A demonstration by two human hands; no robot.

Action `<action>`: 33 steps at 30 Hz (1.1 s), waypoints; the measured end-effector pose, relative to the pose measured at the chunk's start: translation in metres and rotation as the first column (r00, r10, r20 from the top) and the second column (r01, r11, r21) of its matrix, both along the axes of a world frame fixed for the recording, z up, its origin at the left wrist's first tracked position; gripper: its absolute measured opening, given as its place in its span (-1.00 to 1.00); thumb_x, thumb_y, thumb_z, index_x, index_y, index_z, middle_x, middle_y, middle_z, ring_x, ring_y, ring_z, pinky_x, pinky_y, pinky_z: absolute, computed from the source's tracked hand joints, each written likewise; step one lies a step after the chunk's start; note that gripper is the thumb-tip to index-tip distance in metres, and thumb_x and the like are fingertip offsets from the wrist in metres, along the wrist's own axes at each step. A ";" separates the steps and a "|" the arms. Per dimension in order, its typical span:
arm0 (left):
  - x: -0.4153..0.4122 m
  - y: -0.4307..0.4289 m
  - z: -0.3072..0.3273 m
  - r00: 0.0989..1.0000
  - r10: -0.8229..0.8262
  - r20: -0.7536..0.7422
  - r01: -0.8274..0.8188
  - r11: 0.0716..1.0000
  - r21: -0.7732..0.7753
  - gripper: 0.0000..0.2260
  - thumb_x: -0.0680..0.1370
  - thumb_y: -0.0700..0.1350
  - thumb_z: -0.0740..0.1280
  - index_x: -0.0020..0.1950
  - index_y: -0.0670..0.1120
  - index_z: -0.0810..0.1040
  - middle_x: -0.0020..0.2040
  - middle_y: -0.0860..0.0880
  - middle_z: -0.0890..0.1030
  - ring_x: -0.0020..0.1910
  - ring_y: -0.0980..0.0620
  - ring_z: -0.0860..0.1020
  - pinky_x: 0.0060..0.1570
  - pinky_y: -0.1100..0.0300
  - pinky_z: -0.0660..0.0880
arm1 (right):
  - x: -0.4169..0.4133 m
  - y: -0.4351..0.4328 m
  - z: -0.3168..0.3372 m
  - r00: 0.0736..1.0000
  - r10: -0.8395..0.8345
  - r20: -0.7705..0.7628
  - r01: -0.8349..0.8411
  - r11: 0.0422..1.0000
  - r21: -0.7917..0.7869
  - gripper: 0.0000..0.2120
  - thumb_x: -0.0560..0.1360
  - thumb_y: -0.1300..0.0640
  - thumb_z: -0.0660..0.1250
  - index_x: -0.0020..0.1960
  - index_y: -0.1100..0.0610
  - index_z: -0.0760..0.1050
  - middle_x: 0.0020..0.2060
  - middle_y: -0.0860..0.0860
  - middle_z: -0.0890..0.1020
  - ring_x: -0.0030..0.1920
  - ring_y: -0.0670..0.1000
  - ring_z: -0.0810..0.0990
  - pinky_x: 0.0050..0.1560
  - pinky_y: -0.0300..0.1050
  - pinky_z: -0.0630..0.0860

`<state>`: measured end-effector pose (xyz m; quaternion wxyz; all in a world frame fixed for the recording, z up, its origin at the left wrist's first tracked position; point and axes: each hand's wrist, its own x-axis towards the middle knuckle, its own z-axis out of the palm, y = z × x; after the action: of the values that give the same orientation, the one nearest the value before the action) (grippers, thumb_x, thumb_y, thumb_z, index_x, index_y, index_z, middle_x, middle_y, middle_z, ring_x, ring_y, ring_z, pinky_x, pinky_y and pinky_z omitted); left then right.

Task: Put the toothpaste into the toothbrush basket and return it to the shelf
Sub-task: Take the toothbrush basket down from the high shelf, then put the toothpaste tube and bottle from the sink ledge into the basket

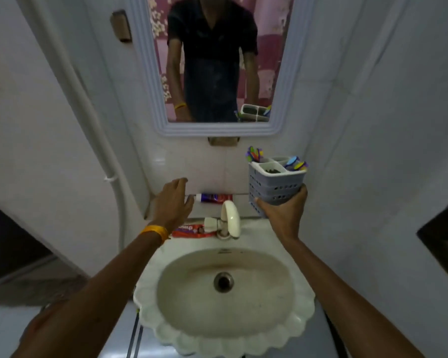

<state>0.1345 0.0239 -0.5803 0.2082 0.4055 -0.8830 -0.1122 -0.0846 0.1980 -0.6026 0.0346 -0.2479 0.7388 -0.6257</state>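
Beside the toothpaste (214,197), left hand (172,202) open; label unreadable.

Home bathroom: washbasin (301,301), mirror (145,73), tap (230,218).

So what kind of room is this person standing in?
Most likely a small home bathroom. There's a washbasin with a tap, a mirror on the wall above it, and a basket of toothbrushes in the right hand.
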 end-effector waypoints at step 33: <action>0.028 -0.048 -0.128 0.957 -0.110 0.268 0.042 0.968 0.249 -0.74 0.56 -0.01 0.37 0.07 -0.20 0.48 -0.01 -0.22 0.62 -0.17 -0.12 0.52 -0.23 0.09 0.39 | 0.042 -0.024 -0.149 0.989 -0.078 0.129 0.076 0.997 0.022 0.19 0.07 0.18 0.79 0.50 -0.13 0.18 0.43 0.08 0.49 0.43 0.06 0.55 0.35 0.23 0.60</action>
<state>0.1628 -0.0239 -0.7083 0.0260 0.4051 -0.8984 -0.1677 -0.0429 0.1742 -0.7516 0.0604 -0.1777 0.7493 -0.6351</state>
